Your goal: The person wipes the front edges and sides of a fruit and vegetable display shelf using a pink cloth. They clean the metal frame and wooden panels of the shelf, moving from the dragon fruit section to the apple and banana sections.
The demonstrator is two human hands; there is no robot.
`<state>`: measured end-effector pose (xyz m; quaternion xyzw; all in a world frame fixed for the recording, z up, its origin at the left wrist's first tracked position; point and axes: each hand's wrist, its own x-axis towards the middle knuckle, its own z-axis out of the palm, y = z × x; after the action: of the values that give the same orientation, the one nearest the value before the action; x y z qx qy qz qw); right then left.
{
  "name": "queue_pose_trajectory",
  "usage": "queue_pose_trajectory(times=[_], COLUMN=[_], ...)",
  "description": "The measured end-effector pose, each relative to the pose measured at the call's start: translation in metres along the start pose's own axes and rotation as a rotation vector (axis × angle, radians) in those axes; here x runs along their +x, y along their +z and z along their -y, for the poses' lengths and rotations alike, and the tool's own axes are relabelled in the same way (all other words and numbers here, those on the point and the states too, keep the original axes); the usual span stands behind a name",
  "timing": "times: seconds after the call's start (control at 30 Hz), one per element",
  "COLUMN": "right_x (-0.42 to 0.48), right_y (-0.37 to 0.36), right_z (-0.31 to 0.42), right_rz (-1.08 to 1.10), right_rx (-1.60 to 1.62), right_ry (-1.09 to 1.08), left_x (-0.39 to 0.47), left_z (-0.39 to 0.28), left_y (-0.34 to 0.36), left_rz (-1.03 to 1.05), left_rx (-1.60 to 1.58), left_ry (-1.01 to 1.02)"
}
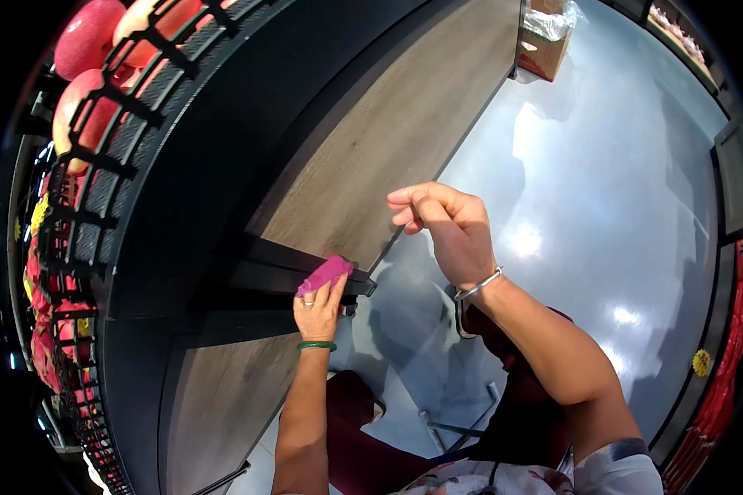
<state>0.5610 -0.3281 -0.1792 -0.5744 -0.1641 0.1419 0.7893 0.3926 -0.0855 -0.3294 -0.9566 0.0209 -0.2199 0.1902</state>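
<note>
My left hand (317,315), with a ring and a green bangle, presses a magenta cloth (325,276) against the black upright post (272,266) of a display stand. The cloth lies under its fingers. Raised in the air over the edge between the wood-look panel (371,136) and the floor, my right hand (449,226) wears a silver bangle (480,283). Its fingers are loosely curled and no object shows in it.
Black mesh fencing (117,111) holds mangoes (86,111) and dragon fruit (43,346) on the stand's top at left. A cardboard box (542,55) with plastic stands on the shiny floor (600,185). Metal stool legs (458,428) show between my legs.
</note>
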Motion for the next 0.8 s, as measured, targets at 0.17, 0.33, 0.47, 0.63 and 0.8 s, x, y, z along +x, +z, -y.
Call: queue_pose_trajectory(times=[0.17, 0.33, 0.47, 0.63, 0.8], right_x=[-0.003, -0.004, 0.007, 0.01, 0.012], right_y=[0.015, 0.021, 0.018, 0.03, 0.021], right_z=[0.006, 0.008, 0.016, 0.015, 0.007], right_rz=[0.024, 0.132, 0.113, 0.239, 0.172], right_rx=[0.011, -0.048, 0.0, 0.018, 0.002], right_ry=[-0.029, 0.171, 0.32, 0.313, 0.335], left_x=[-0.055, -0.08, -0.084, -0.128, -0.107], left_z=[-0.035, -0.066, -0.084, -0.082, -0.071], left_y=[0.078, 0.127, 0.151, 0.197, 0.215], left_rz=[0.195, 0.348, 0.589, 0.869, 1.091], left_rx=[-0.063, -0.136, -0.186, -0.409, -0.538], left_ry=[-0.034, -0.125, -0.127, -0.383, -0.978])
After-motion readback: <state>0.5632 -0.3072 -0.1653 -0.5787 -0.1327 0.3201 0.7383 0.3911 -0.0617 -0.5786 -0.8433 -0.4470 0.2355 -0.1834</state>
